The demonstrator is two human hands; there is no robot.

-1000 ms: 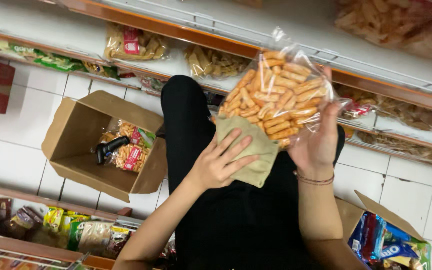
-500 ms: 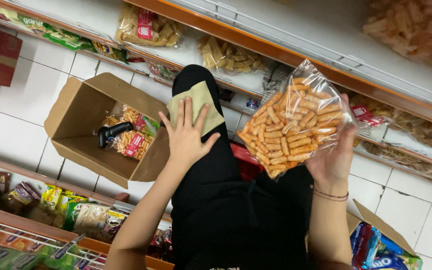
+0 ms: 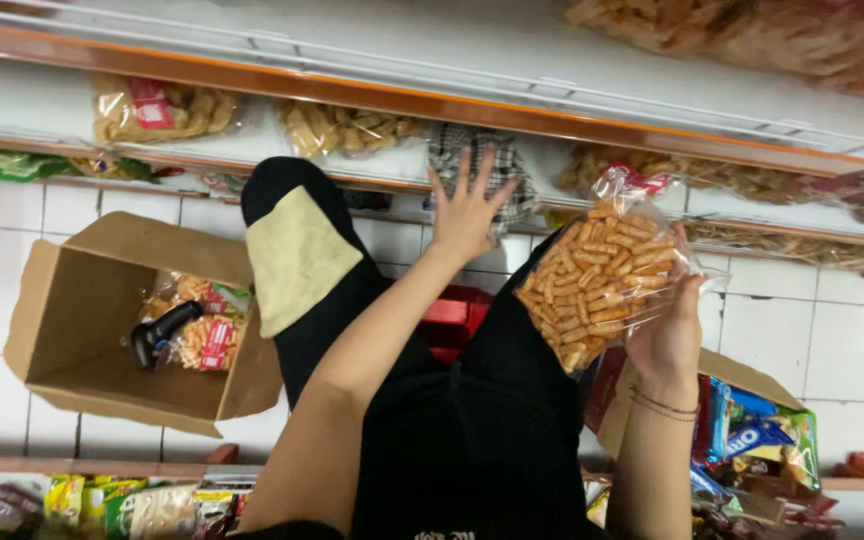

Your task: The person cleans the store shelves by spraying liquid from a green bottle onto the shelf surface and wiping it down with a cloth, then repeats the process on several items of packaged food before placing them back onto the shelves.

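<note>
Brown cardboard box (image 3: 72,330) at 9 o'clock on the floor. Left hand (image 3: 467,205) open, fingers spread, empty, reaching at 12 toward shelf (image 3: 372,100). Right hand (image 3: 667,335) clamps clear snack bag (image 3: 597,270); bag sits at 11 of the palm.

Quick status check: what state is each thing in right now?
Left hand: open, fingers spread, empty, reaching toward the shelf.
Right hand: gripping the snack bag.
Snack bag: sealed, full, held up.
Box: open, holding a packet and a black tool.
Cloth: draped over knee.
</note>
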